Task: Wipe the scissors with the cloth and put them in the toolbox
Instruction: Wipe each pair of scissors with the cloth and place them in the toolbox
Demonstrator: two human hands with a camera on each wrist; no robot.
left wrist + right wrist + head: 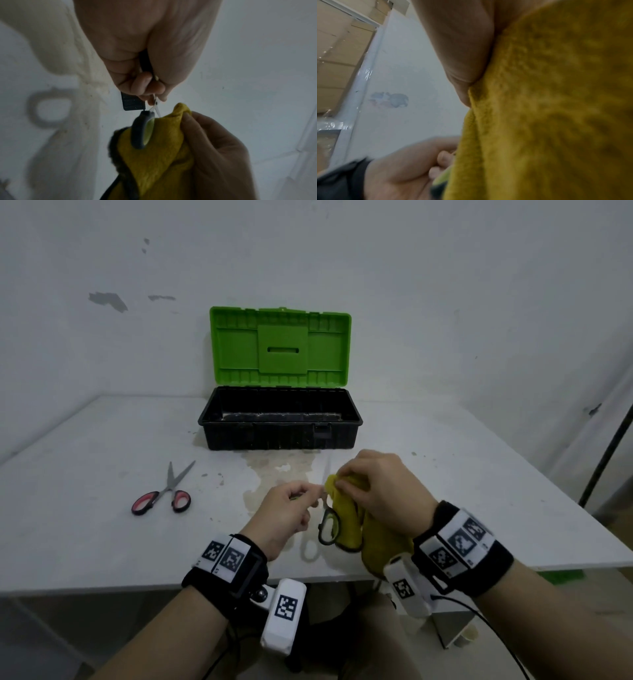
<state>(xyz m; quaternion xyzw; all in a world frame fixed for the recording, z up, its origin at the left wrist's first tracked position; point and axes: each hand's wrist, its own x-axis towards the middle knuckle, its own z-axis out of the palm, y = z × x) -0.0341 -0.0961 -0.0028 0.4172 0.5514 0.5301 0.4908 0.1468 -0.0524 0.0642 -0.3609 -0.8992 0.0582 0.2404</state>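
I hold grey-handled scissors (329, 528) above the table's near edge. My left hand (310, 498) pinches them close to the pivot (155, 103), and one grey handle loop (139, 133) with a green lining hangs down against the yellow cloth (346, 525). My right hand (344, 484) grips the cloth (163, 155), bunched around the scissors' other side; the blades are hidden. The cloth (547, 108) fills the right wrist view. A second pair, red-handled scissors (164, 494), lies slightly open on the table to the left. The toolbox (281, 436) stands open behind, black tub, green lid (279, 347) upright.
The white table (85, 525) has a yellowish stain (270, 474) in front of the toolbox. A white wall rises right behind the box. A dark pole (606, 453) leans at the far right, and the table's front edge runs just under my wrists.
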